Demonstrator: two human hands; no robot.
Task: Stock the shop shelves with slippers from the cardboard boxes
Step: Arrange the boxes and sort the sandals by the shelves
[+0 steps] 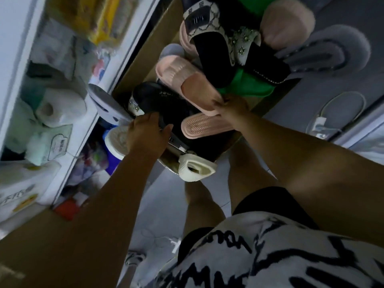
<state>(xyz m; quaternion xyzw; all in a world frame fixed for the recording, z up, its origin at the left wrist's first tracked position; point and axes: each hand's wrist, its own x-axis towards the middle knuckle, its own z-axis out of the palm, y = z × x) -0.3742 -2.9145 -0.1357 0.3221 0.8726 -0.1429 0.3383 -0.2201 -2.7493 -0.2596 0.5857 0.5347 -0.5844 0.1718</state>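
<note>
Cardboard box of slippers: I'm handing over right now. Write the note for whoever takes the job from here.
Right hand: grips the heel end of a pink slipper in the cardboard box.
Left hand: on a black slipper; grip unclear.
Box: packed with pink, black, green and furry slippers.
Shelves: to its left.
Done: cannot tell.
Left: lift the pink slipper out, shelve it, carry on.
</note>
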